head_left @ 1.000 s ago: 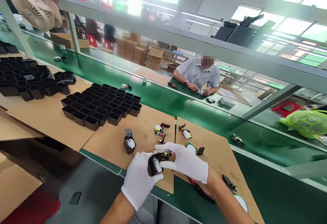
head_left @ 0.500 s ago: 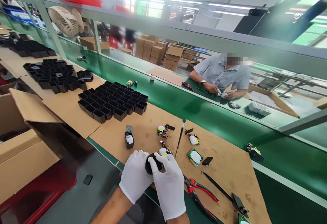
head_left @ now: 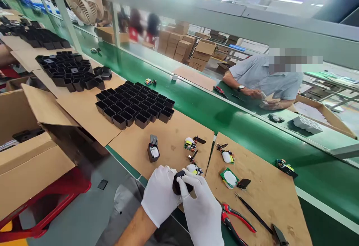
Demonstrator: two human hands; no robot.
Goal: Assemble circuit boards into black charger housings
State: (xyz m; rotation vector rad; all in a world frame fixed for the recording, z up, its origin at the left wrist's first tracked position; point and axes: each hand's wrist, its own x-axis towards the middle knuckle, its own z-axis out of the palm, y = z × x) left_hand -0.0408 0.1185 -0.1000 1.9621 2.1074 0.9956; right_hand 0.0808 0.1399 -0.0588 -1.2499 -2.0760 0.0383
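Over the cardboard sheet, left hand and right hand pinch a black housing between them.

A factory assembly line: green conveyor belt, rows of black housings

Matt white cloth gloves grip a smooth black plastic shell. Rough brown cardboard sheets lie near; pliers right have glossy red handles. Far belt smooth green.

Both gloved hands pressed together
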